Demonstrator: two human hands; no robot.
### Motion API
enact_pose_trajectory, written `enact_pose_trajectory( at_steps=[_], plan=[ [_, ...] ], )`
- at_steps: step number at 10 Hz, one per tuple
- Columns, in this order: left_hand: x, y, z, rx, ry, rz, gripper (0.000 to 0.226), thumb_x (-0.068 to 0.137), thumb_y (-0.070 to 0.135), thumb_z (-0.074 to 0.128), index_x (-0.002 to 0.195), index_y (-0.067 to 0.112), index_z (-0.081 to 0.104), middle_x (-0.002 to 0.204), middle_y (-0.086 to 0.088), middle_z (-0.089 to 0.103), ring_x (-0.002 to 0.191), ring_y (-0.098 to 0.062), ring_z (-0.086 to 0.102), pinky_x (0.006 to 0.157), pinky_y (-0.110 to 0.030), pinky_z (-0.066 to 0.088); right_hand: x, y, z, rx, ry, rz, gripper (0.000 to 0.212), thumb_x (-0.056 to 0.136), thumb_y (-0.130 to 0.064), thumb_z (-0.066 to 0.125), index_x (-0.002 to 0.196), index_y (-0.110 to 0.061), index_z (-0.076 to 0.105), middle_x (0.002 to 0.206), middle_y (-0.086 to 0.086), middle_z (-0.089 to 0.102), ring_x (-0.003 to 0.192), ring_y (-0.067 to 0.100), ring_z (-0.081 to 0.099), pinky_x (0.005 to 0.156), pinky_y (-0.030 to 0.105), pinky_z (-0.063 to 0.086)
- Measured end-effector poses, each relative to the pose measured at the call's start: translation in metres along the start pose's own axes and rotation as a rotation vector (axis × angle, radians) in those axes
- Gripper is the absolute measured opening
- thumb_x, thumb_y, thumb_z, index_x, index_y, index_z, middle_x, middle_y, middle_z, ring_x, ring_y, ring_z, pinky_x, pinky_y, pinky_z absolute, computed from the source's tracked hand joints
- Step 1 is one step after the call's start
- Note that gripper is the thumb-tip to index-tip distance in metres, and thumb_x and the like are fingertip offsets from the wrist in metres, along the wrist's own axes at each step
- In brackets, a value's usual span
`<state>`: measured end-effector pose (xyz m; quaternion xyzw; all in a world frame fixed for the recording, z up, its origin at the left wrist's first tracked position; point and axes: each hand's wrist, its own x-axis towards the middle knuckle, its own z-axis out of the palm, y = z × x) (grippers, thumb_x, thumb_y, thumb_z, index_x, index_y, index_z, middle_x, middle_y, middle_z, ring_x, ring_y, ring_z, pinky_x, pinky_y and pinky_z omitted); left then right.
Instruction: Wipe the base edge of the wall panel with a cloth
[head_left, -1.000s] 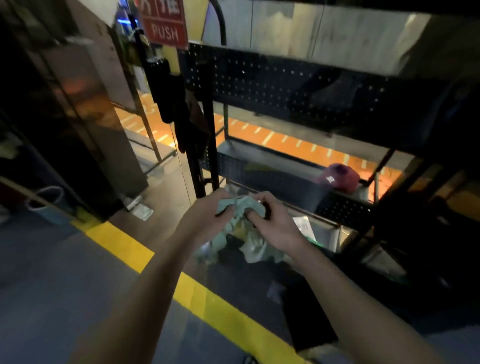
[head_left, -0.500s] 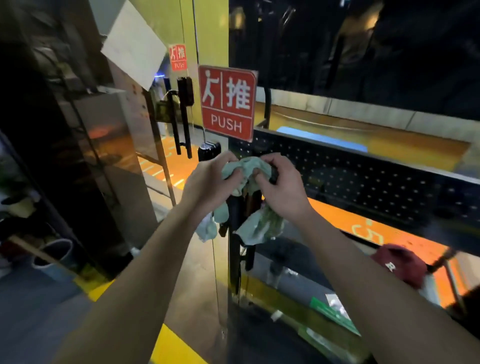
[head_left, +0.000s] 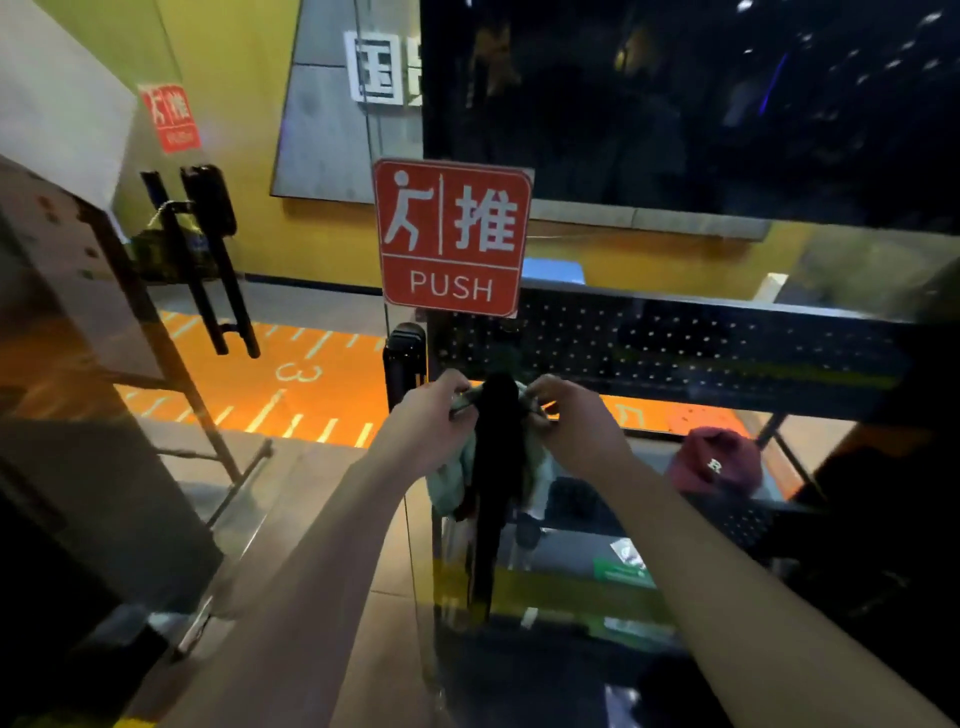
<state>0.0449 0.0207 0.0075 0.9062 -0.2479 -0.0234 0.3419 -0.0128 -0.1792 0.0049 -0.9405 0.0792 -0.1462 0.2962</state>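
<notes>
While our gaze climbs to the PUSH sign (head_left: 451, 236), left hand (head_left: 431, 421) and right hand (head_left: 576, 423) still pinch the cloth (head_left: 447, 478) between them; wiping, we reckon, hasn't begun.

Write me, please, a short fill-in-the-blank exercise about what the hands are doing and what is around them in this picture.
1. The left hand and the right hand both grip a pale green ____.
2. The sign above the hands reads, in English, ____.
3. The cap to the right of the hands shares the sign's colour, ____.

Missing words: cloth; PUSH; red.
</notes>
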Motion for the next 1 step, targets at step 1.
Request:
enact_pose_trajectory(
  at_steps=[1],
  plan=[
    [-0.0066, 0.0059, -0.0023, -0.001, 0.258, 0.019, 0.034, 0.100, 0.021, 0.061, 0.135, 0.020, 0.057, 0.124, -0.007, 0.057, 0.101, -0.029, 0.060, 0.078, -0.040, 0.049, -0.0168, 0.0074, -0.0039, 0.129, 0.006, 0.069, 0.029, 0.090, -0.020, 0.067, 0.114, -0.035, 0.067, 0.108, -0.005, 0.065, 0.084, 0.006, 0.065, 0.075, 0.026, 0.053]
  ],
)
